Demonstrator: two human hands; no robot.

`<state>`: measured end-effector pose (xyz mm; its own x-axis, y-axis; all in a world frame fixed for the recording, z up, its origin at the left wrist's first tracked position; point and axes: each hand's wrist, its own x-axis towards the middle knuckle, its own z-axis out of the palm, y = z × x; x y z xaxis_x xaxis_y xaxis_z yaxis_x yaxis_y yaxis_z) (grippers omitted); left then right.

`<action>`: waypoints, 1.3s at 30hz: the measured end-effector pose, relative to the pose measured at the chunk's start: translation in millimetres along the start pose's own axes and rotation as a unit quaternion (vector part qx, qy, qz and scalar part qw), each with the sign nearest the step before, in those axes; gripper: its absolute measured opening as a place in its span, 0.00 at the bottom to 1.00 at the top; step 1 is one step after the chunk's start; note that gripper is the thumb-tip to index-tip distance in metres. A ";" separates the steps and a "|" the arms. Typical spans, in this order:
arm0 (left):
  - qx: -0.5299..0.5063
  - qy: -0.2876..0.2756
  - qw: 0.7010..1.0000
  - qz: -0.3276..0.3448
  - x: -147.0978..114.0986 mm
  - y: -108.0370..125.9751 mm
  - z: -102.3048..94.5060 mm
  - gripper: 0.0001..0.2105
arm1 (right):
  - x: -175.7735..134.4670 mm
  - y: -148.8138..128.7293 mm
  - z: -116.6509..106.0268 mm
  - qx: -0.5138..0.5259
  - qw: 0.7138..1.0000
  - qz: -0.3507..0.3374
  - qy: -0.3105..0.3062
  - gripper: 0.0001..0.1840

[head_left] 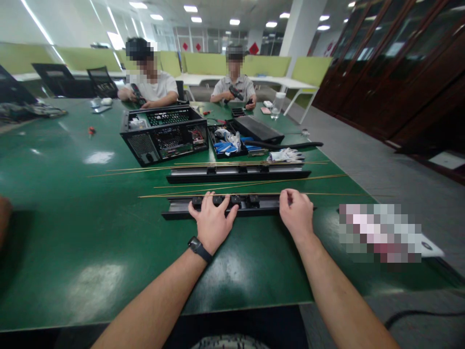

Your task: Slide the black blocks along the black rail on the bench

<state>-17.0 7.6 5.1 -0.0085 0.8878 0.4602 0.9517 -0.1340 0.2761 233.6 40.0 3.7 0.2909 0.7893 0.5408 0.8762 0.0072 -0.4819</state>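
Note:
A long black channel rail lies across the green table in front of me, with several small black blocks set along its inside. My left hand, a watch on its wrist, rests over the rail with fingers spread across the blocks. At the rail's right end, the fingers of my right hand are pinched on a thin brass-coloured rod. That rod runs along the rail's far edge and past both its ends. Behind it lies a second similar rail, with more thin rods beside it.
Farther back stand an open computer case, a black tray with blue-white gloves, and a flat black box. A white glove lies nearby. Two people sit across the table holding tools. At right lies a blurred-out item.

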 end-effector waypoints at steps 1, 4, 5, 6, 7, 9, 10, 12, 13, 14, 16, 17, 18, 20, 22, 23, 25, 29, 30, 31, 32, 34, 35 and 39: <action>0.000 0.001 1.000 0.001 0.1 -0.1 0.2 0.17 | -0.8 -1.0 0.2 0.008 1.000 -0.013 -0.006 0.21; -0.001 0.004 1.000 0.000 0.1 0.2 0.0 0.17 | -3.3 -4.2 0.6 0.025 0.998 -0.044 -0.026 0.19; -0.001 0.005 1.000 -0.001 0.2 0.3 -0.1 0.18 | -3.9 -4.9 0.7 0.028 0.998 -0.049 -0.030 0.19; -0.001 0.006 1.000 -0.001 0.2 0.4 -0.1 0.18 | -4.2 -5.2 0.9 0.029 0.998 -0.050 -0.031 0.20; -0.001 0.007 1.000 -0.001 0.2 0.5 -0.1 0.18 | -4.2 -5.1 1.0 0.029 0.998 -0.047 -0.028 0.20; -0.002 0.008 1.000 0.000 0.3 0.3 0.3 0.18 | -3.3 -3.4 1.3 0.025 0.999 -0.029 -0.011 0.21; -0.003 0.008 1.000 -0.001 0.3 0.2 0.7 0.18 | -2.5 -2.1 1.4 0.020 1.000 -0.016 0.000 0.22; -0.004 0.006 1.000 -0.003 0.3 0.0 1.2 0.18 | -0.9 0.7 1.4 0.006 1.000 0.011 0.015 0.22; -0.003 0.005 1.000 -0.005 0.3 -0.1 1.4 0.18 | -0.2 1.9 1.4 0.000 1.000 0.021 0.018 0.22; -0.003 0.005 1.000 -0.006 0.2 0.0 1.4 0.18 | 0.3 2.7 1.3 -0.004 1.000 0.026 0.017 0.22; -0.004 0.006 1.000 -0.006 0.2 0.3 1.1 0.18 | 0.4 2.7 1.4 -0.003 1.000 0.023 0.010 0.22; -0.004 0.008 1.000 -0.005 0.2 0.4 0.8 0.18 | 0.0 1.9 1.4 0.002 1.000 0.017 0.006 0.22; -0.005 0.010 1.000 -0.003 0.2 0.5 0.7 0.18 | -0.6 0.7 1.4 0.009 1.000 0.008 0.000 0.22; -0.005 0.012 1.000 -0.001 0.1 0.4 0.6 0.18 | -2.2 -2.3 1.3 0.023 0.999 -0.016 -0.015 0.21; -0.004 0.012 1.000 0.000 0.1 -0.1 0.9 0.18 | -3.6 -5.1 1.2 0.033 0.998 -0.035 -0.029 0.21; -0.004 0.011 1.000 0.001 0.0 -0.4 1.1 0.18 | -4.0 -5.8 1.1 0.036 0.998 -0.042 -0.034 0.21; -0.002 0.009 1.000 0.004 -0.1 -0.8 1.3 0.18 | -3.9 -5.7 1.0 0.037 0.998 -0.042 -0.031 0.21; -0.003 0.009 1.000 0.003 0.0 -0.7 1.4 0.18 | -1.2 -0.7 0.5 0.011 1.000 0.003 0.003 0.22; -0.003 0.009 1.000 0.002 0.1 -0.6 1.5 0.18 | -0.6 0.6 0.4 0.002 1.000 0.014 0.007 0.22; -0.004 0.010 1.000 0.001 0.1 -0.5 1.7 0.18 | -0.2 1.5 0.3 -0.004 1.000 0.022 0.009 0.22; -0.005 0.010 1.000 0.000 0.2 -0.5 1.9 0.18 | 0.0 2.0 0.3 -0.006 1.000 0.025 0.009 0.22; -0.007 0.011 1.000 -0.001 0.2 -0.5 2.2 0.18 | -0.5 1.9 0.4 -0.001 1.000 0.016 0.003 0.21; -0.008 0.010 1.000 -0.002 0.3 -0.5 2.2 0.18 | -1.0 1.3 0.6 0.006 1.000 0.006 -0.002 0.21; -0.006 0.004 1.000 0.000 0.3 -0.1 0.4 0.18 | -3.4 -1.7 1.3 0.031 0.999 -0.031 -0.022 0.20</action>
<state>-17.0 8.1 4.9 -0.0110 0.8839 0.4676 0.9480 -0.1396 0.2862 230.6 38.1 1.8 0.2175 0.8128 0.5404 0.8664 0.0943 -0.4904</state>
